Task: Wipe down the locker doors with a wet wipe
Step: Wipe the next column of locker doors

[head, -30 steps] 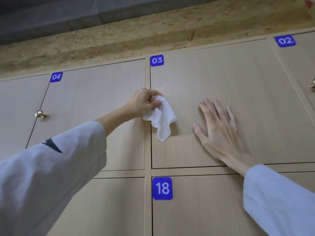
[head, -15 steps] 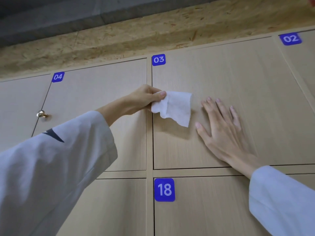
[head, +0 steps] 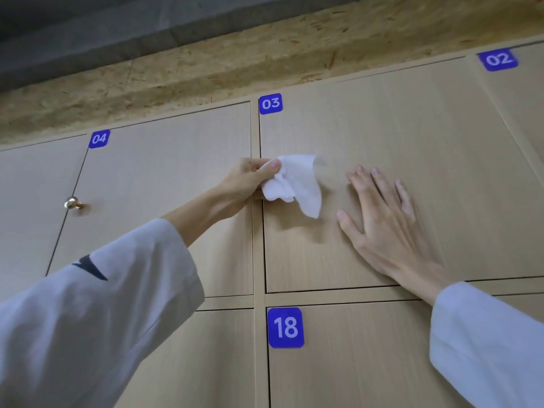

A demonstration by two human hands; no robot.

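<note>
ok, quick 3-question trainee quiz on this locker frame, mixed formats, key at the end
1. True or false: the right hand grips the wet wipe.
2. Multiple choice: the right hand lies flat on which door? A) 04 B) 03 C) 18
3. Fill in: the one door knob in view sits by the left edge of the door numbered ___.

Key
1. False: the left hand pinches the wipe; the right hand holds nothing.
2. B: its fingers are spread on locker door 03, right of the wipe.
3. 04, going by its label.
</note>
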